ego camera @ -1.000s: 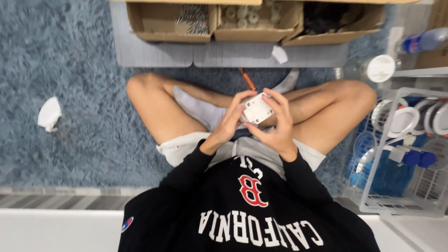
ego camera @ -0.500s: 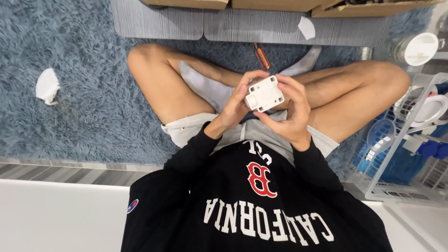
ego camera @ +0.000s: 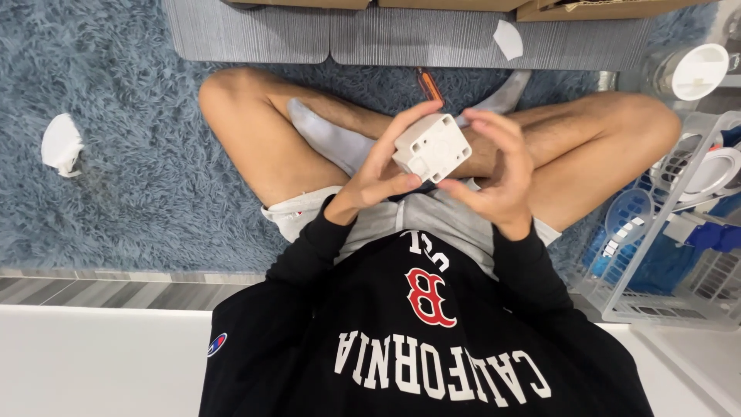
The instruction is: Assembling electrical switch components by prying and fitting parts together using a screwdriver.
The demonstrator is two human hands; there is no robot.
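We see the small white box [ego camera: 432, 147] held up at the centre of the frame, above the crossed legs, with one corner pointing at the camera and its moulded face turned up and left. Half a second ago both hands wrapped it squarely. Now the left hand [ego camera: 378, 176] carries it alone, its fingers [ego camera: 407, 116] closed on the far edge and its thumb pressing beneath. The right hand [ego camera: 494, 179] has loosened, its fingers [ego camera: 505, 137] spread and curled just beside the box's right side; we cannot tell whether any fingertip still touches. So the box has been tilted and its hold passed to the left. Behind the hands, an orange-handled tool [ego camera: 430, 83] lies on the blue shaggy rug [ego camera: 131, 216], near a grey sock. A crumpled white scrap [ego camera: 62, 144] sits at the left edge, well apart, and a wire rack [ego camera: 679, 309] of blue and white items fills the lower right.
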